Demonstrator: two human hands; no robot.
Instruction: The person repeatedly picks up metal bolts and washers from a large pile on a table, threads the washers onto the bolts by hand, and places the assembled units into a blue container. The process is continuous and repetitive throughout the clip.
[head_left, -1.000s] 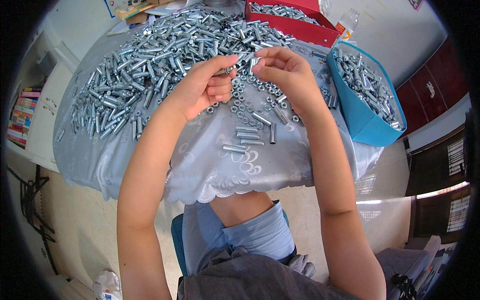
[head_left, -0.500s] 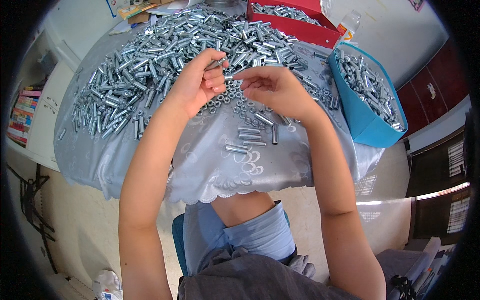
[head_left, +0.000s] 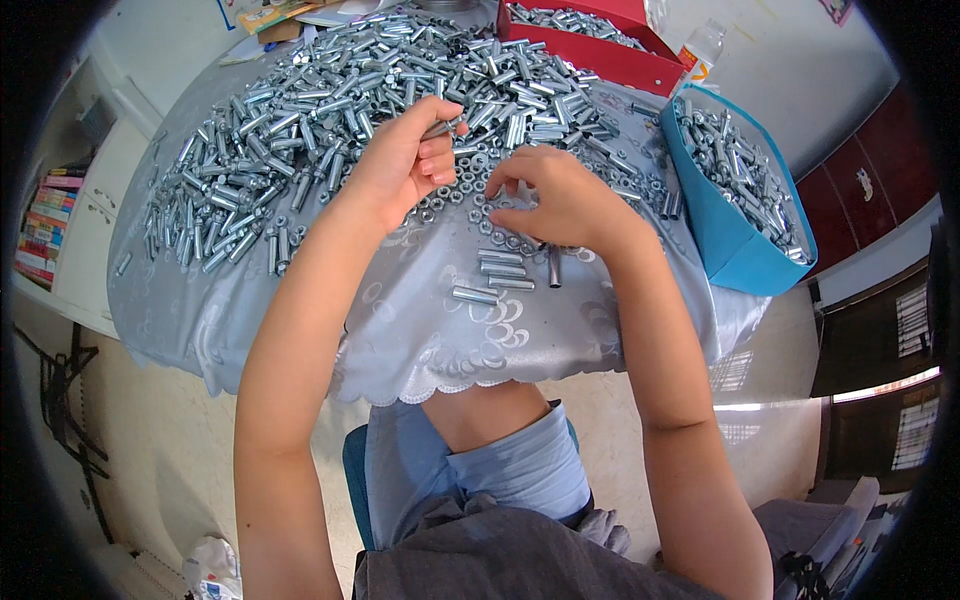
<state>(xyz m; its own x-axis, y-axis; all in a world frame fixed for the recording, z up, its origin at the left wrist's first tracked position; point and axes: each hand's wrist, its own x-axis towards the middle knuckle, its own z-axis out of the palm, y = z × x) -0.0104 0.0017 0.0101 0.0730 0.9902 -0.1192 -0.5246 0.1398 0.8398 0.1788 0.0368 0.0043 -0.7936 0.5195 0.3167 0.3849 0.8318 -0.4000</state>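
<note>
My left hand (head_left: 405, 165) is raised over the table and grips a metal bolt (head_left: 443, 127) between thumb and fingers. My right hand (head_left: 555, 200) rests low on the silver tablecloth (head_left: 400, 320), its fingertips pinching at the loose nuts (head_left: 480, 205) between the two hands; whether it holds one I cannot tell. A big heap of silver sleeves and bolts (head_left: 330, 110) covers the far half of the table. A few finished sleeves (head_left: 500, 270) lie in a short row just below my right hand.
A blue bin (head_left: 735, 250) with metal parts stands at the right edge of the table. A red tray (head_left: 600, 40) of parts and a plastic bottle (head_left: 700, 45) are at the back. Stacked books (head_left: 45, 225) lie at the far left. A chair seat (head_left: 355, 470) shows below.
The hands have parted. My right hand dropped from the left hand's fingertips down to the nuts on the cloth, while the left hand kept the bolt raised.
</note>
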